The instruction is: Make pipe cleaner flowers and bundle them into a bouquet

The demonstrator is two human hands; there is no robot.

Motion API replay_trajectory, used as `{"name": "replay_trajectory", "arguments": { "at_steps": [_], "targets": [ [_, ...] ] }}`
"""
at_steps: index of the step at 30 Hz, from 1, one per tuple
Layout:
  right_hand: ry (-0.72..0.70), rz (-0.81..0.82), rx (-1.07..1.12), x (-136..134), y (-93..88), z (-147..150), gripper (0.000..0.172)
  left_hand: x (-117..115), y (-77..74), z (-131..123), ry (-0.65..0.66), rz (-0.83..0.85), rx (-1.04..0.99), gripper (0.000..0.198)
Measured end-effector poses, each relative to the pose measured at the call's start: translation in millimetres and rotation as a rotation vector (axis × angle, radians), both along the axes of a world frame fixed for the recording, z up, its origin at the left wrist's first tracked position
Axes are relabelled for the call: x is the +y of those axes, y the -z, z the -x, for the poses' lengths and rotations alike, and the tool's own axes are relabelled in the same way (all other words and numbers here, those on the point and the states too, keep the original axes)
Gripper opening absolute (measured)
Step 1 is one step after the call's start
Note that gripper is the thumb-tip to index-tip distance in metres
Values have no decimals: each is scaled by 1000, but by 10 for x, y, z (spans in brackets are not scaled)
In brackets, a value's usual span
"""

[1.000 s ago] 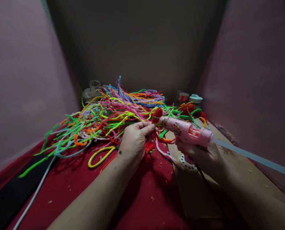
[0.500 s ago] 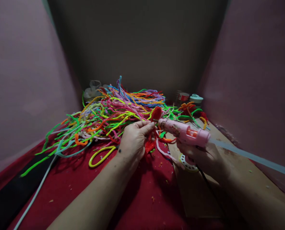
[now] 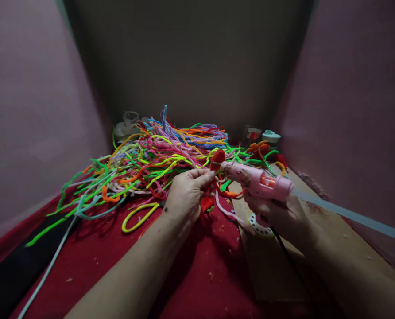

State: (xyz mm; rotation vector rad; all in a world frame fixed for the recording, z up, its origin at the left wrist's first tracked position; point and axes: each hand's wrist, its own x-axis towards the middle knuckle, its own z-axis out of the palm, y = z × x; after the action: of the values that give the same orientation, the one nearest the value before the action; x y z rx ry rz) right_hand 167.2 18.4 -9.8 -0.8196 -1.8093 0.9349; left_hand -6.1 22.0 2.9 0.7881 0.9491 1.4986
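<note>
My left hand [image 3: 188, 190] pinches a red fuzzy pipe-cleaner piece [image 3: 218, 157] between thumb and fingers; its rounded upper part stands above the fingertips and more red hangs below them. My right hand [image 3: 277, 210] is wrapped round the handle of a pink hot glue gun [image 3: 255, 179]. The gun points left, its nozzle at the red piece, touching it or very close. A long glue stick [image 3: 353, 217] juts from the gun's back. Behind my left hand spreads a large pile of colourful pipe cleaners [image 3: 171, 150].
Yellow-handled scissors [image 3: 139, 218] lie left of my left forearm on the red cloth [image 3: 118, 274]. A cardboard sheet [image 3: 280, 270] is under my right hand, with a white disc with holes [image 3: 260, 225] on it. A jar with a pale green lid [image 3: 271, 135] stands at the back right.
The glue gun's nozzle has shifted slightly up, from the base of the rounded red part to its face. My left hand keeps its pinch, nearly still.
</note>
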Motion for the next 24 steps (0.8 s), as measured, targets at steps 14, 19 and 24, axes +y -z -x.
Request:
{"name": "replay_trajectory", "arguments": {
  "at_steps": [14,19,24],
  "targets": [
    [9,-96,57,23,17,8,35,6,21,1,-19,2,43,10],
    [-33,-81,39,18,-24,15,45,7,4,-1,-8,5,19,9],
    [-98,-3,-7,-2,-80,34,53,5,-5,6,-8,2,24,7]
  ]
}}
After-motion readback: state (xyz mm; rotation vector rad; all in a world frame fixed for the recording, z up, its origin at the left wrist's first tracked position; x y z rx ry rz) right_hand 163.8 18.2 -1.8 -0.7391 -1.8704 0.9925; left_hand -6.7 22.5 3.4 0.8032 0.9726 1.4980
